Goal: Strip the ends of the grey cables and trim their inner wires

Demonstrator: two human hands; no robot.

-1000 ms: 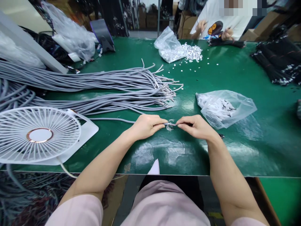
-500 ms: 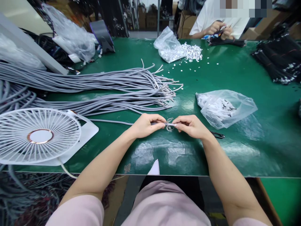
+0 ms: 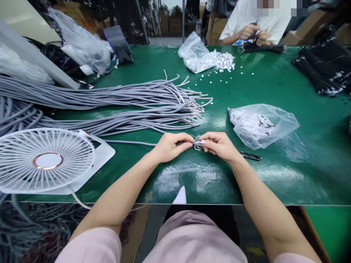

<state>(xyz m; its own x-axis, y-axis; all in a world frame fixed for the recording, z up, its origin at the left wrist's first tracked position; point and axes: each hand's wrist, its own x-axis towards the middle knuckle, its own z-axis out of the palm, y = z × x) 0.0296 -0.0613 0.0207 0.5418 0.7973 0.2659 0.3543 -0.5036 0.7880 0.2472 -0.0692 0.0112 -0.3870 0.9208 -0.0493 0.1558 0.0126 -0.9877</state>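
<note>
Between thumb and fingers, my left hand (image 3: 173, 147) pinches a grey cable (image 3: 131, 142) close to its stripped end. Fine silvery wire strands (image 3: 197, 147) fan out around the cable in the gap between my hands. My right hand (image 3: 219, 145) is closed on the cable's end just past those strands; the tip is hidden by the fingers. The cable trails off to the left behind a white fan (image 3: 48, 160). Beside my right wrist lies a small black pair of thread snips (image 3: 251, 156).
Bundles of grey cables (image 3: 123, 95) stretch across the left. A clear bag of white pieces (image 3: 263, 126) lies to the right, another plastic bag (image 3: 196, 53) beside scattered shiny bits (image 3: 223, 60) farther back. Black cables (image 3: 323, 67) lie far right. A person in white (image 3: 255, 29) works opposite.
My right hand has shifted slightly left, closer to the wire strands, uncovering more of the snips. My left hand keeps its pinch in nearly the same place.
</note>
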